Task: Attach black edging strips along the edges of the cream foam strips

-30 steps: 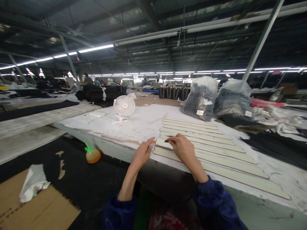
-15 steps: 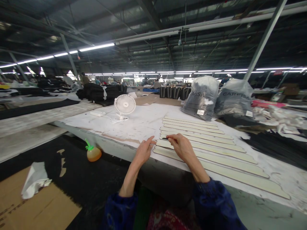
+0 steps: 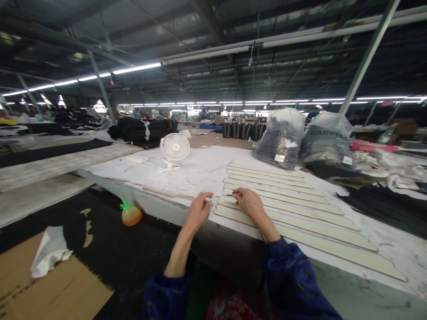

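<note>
Head view, and from where I stand the small white fan point(image 3: 175, 147) makes a good marker: the pale strips point(image 3: 333, 254) lie to its right and nearer the person, side by side on the table point(image 3: 207, 160). Right of the fan too, the right hand point(image 3: 250, 203) is over the strips' left ends, thumb and fingers drawn together; whether they grasp anything, I can't tell. On the fan's near side, the left hand point(image 3: 197, 213) is by those ends, fingertips bent close to the thumb, its grip also unclear. I'd say light fingertip work suits such narrow pieces, with wrists kept off the neighbouring strips, since a dragging sleeve could spoil their neat spacing.
</note>
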Demonstrator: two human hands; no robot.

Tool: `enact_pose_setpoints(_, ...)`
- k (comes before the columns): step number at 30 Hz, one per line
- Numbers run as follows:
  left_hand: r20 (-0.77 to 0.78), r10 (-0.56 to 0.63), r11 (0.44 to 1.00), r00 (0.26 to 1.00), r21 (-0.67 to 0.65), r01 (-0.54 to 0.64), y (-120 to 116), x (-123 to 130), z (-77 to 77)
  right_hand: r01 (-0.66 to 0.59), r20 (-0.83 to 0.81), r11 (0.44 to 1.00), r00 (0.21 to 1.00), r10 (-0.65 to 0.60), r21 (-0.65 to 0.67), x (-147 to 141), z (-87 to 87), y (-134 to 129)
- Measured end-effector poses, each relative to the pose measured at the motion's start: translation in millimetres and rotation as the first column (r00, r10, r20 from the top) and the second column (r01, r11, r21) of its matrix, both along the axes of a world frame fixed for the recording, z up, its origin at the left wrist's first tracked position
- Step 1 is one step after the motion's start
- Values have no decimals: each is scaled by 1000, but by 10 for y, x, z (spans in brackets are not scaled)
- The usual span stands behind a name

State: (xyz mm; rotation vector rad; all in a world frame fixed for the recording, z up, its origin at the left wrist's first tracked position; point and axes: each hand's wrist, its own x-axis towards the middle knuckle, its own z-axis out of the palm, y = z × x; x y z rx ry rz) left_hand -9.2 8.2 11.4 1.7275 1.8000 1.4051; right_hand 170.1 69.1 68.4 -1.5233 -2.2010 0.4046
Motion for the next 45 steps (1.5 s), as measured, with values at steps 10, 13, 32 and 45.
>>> enact_pose_setpoints(10, -65, -150, 989, 987, -19, 149, -98, -8, 93, -40, -87, 994, 995, 49, 105, 39, 56, -106)
enact_pose_setpoints(13, -37, -134, 991, 990, 15, 135, -91, -21, 72, -127, -118, 983, 983, 142, 130, 44, 31, -223)
enact_pose_setpoints(32, -102, -107, 994, 989, -27, 104, -93, -20, 62, -227, 105, 962, 971, 213, 150, -113, -253, -460)
enact_pose_setpoints(45, -10, -72, 994, 997, 83, 73, -92, -38, 32, -227, 184, 958, 963, 195, 175, -155, -250, -494)
